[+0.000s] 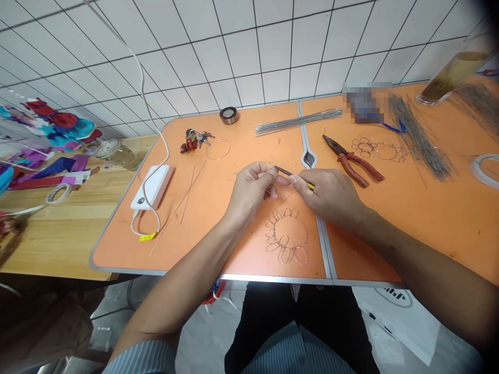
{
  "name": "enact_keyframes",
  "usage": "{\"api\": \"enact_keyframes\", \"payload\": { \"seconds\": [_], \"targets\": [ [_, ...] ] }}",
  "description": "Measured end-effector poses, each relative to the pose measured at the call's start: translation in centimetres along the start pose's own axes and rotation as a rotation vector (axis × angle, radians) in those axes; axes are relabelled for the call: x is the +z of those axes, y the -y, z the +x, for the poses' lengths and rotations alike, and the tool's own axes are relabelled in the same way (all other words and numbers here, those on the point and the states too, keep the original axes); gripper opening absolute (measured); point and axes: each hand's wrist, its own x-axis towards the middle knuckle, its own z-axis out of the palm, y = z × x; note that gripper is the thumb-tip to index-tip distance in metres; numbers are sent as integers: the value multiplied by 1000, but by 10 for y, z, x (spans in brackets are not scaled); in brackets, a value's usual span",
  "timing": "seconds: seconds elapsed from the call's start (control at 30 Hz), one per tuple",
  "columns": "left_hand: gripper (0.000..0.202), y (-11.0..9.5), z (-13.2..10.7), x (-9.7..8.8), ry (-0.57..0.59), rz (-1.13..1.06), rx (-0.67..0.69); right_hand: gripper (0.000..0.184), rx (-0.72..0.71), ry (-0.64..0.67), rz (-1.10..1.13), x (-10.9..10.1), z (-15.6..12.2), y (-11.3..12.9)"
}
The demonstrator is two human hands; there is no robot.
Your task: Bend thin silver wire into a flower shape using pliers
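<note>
My right hand (327,192) grips a thin pen-like tool (285,171) with a dark shaft and a yellow end. Its dark tip reaches the fingertips of my left hand (255,184), which are pinched together. A fine wire shows just below these fingers; most of what they hold is hidden. On the orange table below my hands lies a wire ring with petal-like loops (275,236) around most of its rim. Red-handled pliers (353,162) lie with jaws apart to the right of my right hand.
Straight wires (298,122) lie in a bundle near the wall, with another wire bundle (423,140) at right. Behind my left hand are a tape roll (229,115), keys (200,137) and a plain wire ring (218,149). A white power bank (152,187) with a cable sits left.
</note>
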Motion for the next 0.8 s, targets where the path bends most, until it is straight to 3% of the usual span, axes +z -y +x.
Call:
{"api": "enact_keyframes", "payload": {
  "seconds": [0.23, 0.57, 0.8],
  "targets": [
    [23, -3, 8, -8, 77, -153, -162, 50, -3, 16, 59, -2, 1, -6],
    [10, -8, 9, -10, 189, -343, -341, 50, -3, -9, 141, -2, 0, -7],
    [9, -12, 7, -8, 190, -392, -406, 49, -22, 8, 147, -2, -1, -7]
  ]
}}
